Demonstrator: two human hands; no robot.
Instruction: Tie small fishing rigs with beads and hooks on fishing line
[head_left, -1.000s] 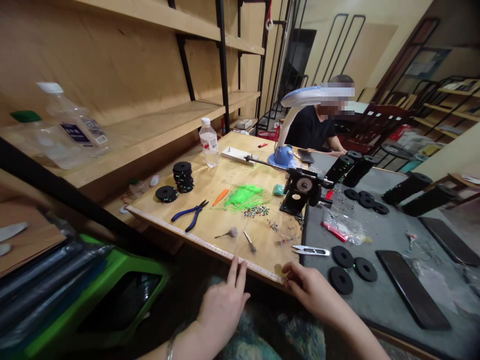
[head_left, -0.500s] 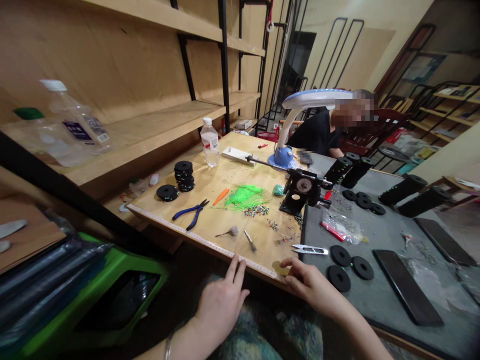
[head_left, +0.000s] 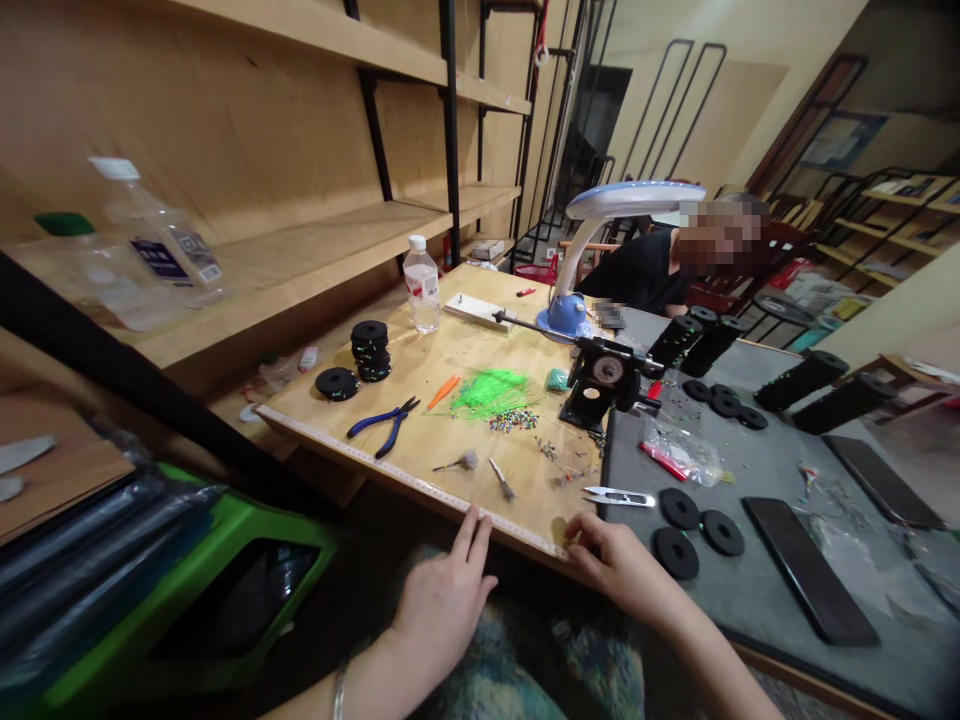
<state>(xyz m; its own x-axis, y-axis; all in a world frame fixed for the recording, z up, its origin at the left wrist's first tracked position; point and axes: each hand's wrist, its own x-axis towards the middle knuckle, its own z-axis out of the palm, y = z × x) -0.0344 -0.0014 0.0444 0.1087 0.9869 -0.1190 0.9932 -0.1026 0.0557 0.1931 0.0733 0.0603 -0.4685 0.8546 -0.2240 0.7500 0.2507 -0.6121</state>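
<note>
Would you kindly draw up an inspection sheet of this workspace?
Surface: wooden table, marked strip along its front edge; grey mat alongside.
Things at hand: bead pile, green strands, pliers, snips.
Clutter: plastic bag, upright bottle.
Hands: left hand at the strip, two fingers extended; right hand curled at the edge, grip unclear.
Cables: nothing seen.
Surroundings: shelves to the left; person behind the lamp.

At left, a white-capped bottle (head_left: 169, 250) and a green-capped bottle (head_left: 97, 275) rested on a wooden shelf (head_left: 307, 262); a green plastic piece (head_left: 240, 505) showed at lower left. At upper right, a person in black (head_left: 636, 272) leaned behind a blue-and-white lamp (head_left: 630, 202).
</note>
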